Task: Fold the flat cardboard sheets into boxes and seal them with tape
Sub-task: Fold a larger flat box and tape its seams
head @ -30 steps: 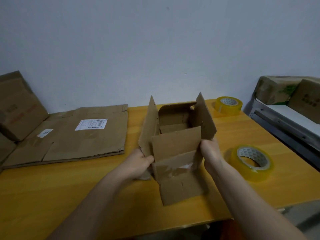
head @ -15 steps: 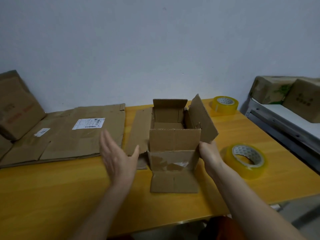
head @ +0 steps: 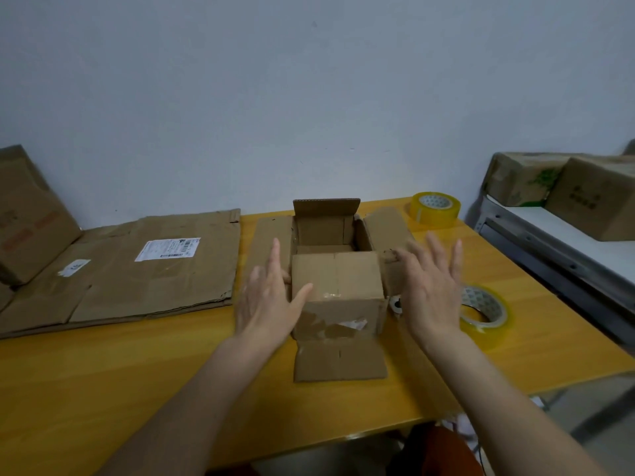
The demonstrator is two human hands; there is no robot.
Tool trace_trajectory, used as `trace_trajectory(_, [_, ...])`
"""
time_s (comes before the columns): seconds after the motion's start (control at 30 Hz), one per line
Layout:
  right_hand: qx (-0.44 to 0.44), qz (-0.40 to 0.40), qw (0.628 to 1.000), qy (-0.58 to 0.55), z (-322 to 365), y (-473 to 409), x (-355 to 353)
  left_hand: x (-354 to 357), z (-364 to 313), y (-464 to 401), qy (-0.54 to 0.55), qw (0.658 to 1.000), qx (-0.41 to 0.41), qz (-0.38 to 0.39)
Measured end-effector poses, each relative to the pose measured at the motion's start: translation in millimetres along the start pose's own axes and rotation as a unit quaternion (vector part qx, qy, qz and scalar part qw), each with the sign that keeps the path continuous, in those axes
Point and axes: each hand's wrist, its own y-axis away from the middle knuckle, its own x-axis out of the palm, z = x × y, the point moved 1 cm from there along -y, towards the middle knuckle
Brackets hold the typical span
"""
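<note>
On the yellow wooden table (head: 144, 389), the small brown cardboard box (head: 338, 290) is standing formed but untaped; left hand (head: 266, 297) and right hand (head: 429, 290) are hovering flat-fingered, holding nothing.

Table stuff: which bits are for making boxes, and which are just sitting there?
For the job:
open box
flat cardboard sheets
near tape roll
far tape roll

Just lying about:
printed boxes on the side shelf
brown box at far left

Matt brown cardboard box (head: 338, 290) (torn patches); glossy yellowish tape roll (head: 484, 316); smooth wood-look table (head: 137, 389).
</note>
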Motion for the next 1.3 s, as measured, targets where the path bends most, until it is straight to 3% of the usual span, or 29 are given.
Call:
trace_trajectory(0.13, [0.02, 0.03, 0.989, -0.142, 8.3, 1.7, -8.3, 7.4, -2.6, -2.0, -0.029, 1.0, 0.004, 0.007])
trace_trajectory(0.27, [-0.028, 0.116, 0.992, -0.036, 8.7, 1.8, -2.6, 6.2, -1.0, 8.9, -0.068, 0.996, 0.049, 0.002])
trace_trajectory(0.37, [-0.039, 0.116, 0.992, 0.009, 13.6, -6.9, 0.1, 4.8, 1.7, 7.7, -0.08, 0.996, 0.041, 0.002])
trace_trajectory(0.57, [0.002, 0.197, 0.977, -0.081, 31.5, -27.5, 14.6, 10.5, 7.0, -9.9, -0.119, 0.98, 0.038, 0.157])
trace_trajectory(0.73, [-0.01, 0.222, 0.968, -0.117, 48.1, -68.2, 23.0, 12.2, 7.1, -11.1, -0.159, 0.975, 0.028, 0.15])
trace_trajectory(0.87, [-0.03, 0.232, 0.969, -0.085, 59.6, -103.7, 36.3, 7.7, 1.7, -10.4, -0.177, 0.972, 0.029, 0.151])
trace_trajectory(1.07, [-0.054, 0.386, 0.92, -0.037, 50.1, -115.6, 56.1, 1.5, -0.1, -11.9, -0.197, 0.967, 0.033, 0.159])
trace_trajectory(1.23, [-0.088, 0.27, 0.955, -0.079, 53.4, -121.2, 54.5, 1.4, 1.2, -11.7, -0.185, 0.97, 0.03, 0.152])
trace_trajectory(1.3, [-0.086, 0.283, 0.953, -0.072, 56.7, -132.0, 52.9, 0.5, 1.6, -12.1, -0.181, 0.971, 0.026, 0.154])
